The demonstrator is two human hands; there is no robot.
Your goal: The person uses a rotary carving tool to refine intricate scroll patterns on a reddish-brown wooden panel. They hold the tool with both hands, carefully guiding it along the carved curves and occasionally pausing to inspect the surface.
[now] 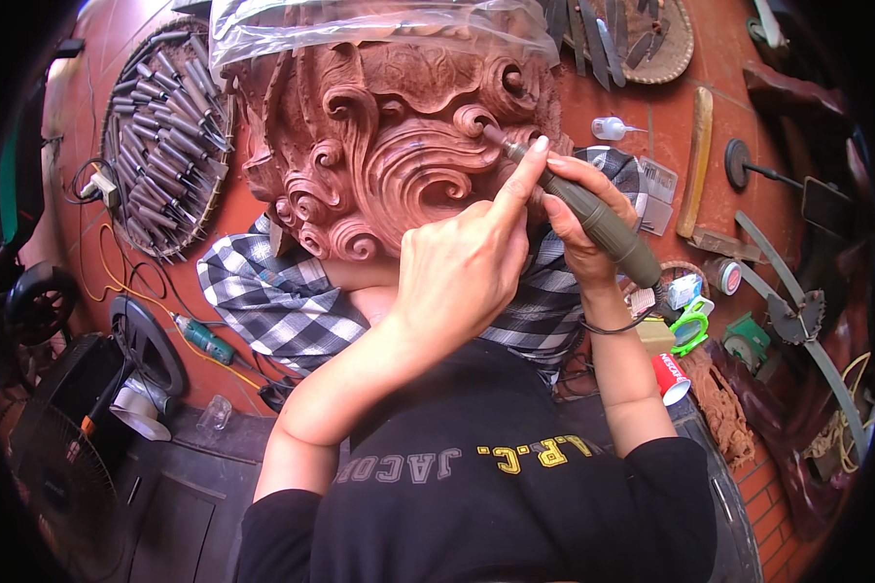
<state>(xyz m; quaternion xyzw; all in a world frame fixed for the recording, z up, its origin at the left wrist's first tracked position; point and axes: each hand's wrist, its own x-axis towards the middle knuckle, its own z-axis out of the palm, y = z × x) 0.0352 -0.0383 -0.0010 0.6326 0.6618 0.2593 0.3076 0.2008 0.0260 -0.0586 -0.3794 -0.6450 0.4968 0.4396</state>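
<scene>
A reddish-brown wood carving [399, 155] with deep scrolls and flowing grooves lies in front of me. My right hand [585, 255] is closed around a dark green rotary tool [608, 228], which slants up to the left. Its small brownish bit [496, 134] meets the carving beside a curl at the upper right. My left hand [467, 257] comes across from the left, its index finger pressed on the tool's nose close to the bit. The other left fingers are curled and partly hidden beneath the hand. Clear plastic sheeting [379, 29] covers the carving's far edge.
Many wood-handled chisels fill a round woven basket [165, 146] at left. A green power tool [204, 340] and cords lie on the tiled floor. At right are a small squeeze bottle [612, 128], a wooden bar [696, 160], a red cup [671, 379] and green-handled scissors [690, 328].
</scene>
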